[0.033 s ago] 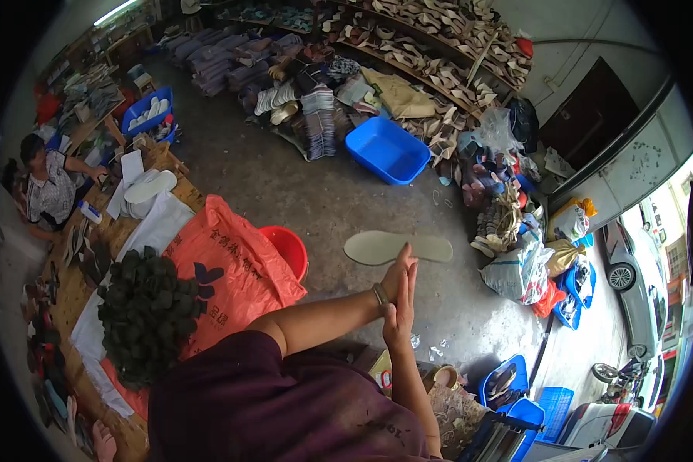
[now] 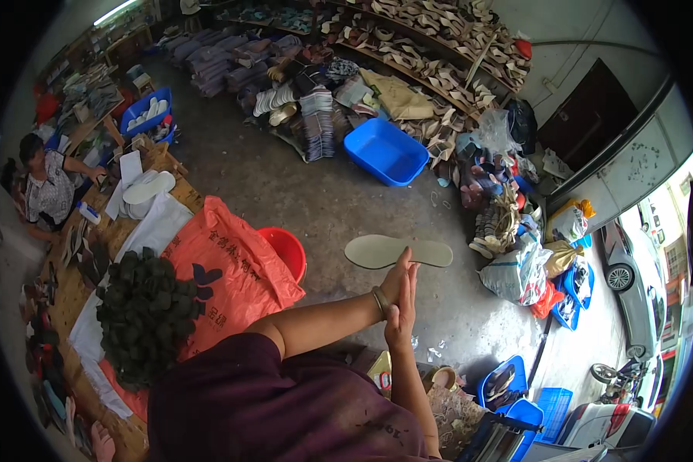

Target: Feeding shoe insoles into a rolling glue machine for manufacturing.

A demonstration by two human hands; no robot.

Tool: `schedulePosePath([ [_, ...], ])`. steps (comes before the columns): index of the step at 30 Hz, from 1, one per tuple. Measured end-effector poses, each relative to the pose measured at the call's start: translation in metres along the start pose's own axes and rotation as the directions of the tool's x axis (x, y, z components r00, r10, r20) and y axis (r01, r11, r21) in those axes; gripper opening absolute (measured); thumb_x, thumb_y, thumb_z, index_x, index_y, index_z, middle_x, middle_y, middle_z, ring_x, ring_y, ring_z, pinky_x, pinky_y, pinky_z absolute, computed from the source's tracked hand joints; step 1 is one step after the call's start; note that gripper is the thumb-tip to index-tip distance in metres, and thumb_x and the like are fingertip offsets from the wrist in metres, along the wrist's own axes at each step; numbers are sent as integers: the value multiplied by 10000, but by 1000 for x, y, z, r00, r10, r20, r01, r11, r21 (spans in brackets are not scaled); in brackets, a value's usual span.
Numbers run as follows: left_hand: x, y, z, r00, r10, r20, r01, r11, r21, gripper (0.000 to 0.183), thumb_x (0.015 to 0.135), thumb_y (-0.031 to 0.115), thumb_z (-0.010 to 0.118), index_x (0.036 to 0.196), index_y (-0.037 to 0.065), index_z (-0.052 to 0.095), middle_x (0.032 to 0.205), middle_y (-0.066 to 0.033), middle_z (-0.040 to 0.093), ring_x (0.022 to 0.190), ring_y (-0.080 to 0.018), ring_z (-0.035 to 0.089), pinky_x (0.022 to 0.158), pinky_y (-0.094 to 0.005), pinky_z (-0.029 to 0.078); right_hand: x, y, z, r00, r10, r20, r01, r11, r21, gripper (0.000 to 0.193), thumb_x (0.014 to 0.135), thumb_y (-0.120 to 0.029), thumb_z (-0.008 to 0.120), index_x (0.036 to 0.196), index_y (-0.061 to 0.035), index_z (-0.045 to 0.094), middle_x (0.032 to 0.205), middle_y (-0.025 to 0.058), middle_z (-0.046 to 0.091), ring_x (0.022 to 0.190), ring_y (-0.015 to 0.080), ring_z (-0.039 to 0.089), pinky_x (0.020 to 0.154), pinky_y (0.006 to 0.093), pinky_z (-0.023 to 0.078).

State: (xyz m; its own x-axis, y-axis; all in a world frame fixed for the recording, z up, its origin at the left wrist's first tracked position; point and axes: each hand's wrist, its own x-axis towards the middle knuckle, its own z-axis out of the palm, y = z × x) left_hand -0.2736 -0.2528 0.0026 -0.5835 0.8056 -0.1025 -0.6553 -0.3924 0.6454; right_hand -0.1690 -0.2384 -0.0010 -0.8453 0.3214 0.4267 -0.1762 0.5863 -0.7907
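Grey workshop floor (image 2: 304, 196) beneath a held-out insole (image 2: 371, 251)

Left hand (image 2: 393, 283) grips the pale insole near its waist, fingertip on top; whether the right hand (image 2: 400, 327), fingers straight alongside, also bears on it is hidden. With so little visible contact, the insole could tip or slip floorward if pressure eases. Its long axis runs left–right, broad forefoot left, narrower heel right.

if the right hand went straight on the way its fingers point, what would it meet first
Probably the pale insole, which shows right at the end of the right hand; depth is unclear, so the hand might pass underneath instead.
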Motion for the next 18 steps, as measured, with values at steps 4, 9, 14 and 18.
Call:
schedulePosePath([
  [4, 4, 19, 6, 992, 92, -85, -98, 993, -59, 673, 965, 538, 218, 1491, 147, 67, 1553, -71, 79, 1430, -224, 26, 1130, -434, -38, -16, 36, -3, 994, 71, 83, -80, 990, 112, 696, 937, -500, 356, 1437, -24, 262, 1512, 221, 154, 1408, 352, 135, 1126, 409, 143],
  [9, -3, 30, 16, 910, 401, 104, -414, 863, 290, 587, 1002, 406, 226, 1478, 76, 129, 1536, -114, 147, 1422, -211, 94, 1138, -349, 38, -30, 49, -1, 943, 315, 106, -328, 835, 442, 716, 960, -520, 297, 1458, -22, 171, 1507, 194, 184, 1393, 309, 190, 1117, 392, 175],
  [14, -20, 11, 12, 902, 401, 161, -411, 679, 608, 591, 1008, 380, 226, 1438, -24, 204, 1509, -152, 222, 1405, -236, 177, 1133, -302, 115, -24, 7, 20, 870, 480, 115, -384, 511, 769, 800, 931, -620, 260, 1404, 25, 242, 1399, 156, 358, 1285, 254, 370, 1088, 407, 254],
  [18, 3, 31, -9, 901, 427, 79, -405, 758, 511, 595, 1009, 379, 221, 1445, -24, 170, 1519, -141, 191, 1408, -205, 155, 1139, -300, 92, -33, -18, 7, 949, 272, 162, -315, 752, 579, 828, 915, -628, 306, 1424, 21, 227, 1479, 157, 266, 1364, 280, 273, 1110, 403, 209],
])
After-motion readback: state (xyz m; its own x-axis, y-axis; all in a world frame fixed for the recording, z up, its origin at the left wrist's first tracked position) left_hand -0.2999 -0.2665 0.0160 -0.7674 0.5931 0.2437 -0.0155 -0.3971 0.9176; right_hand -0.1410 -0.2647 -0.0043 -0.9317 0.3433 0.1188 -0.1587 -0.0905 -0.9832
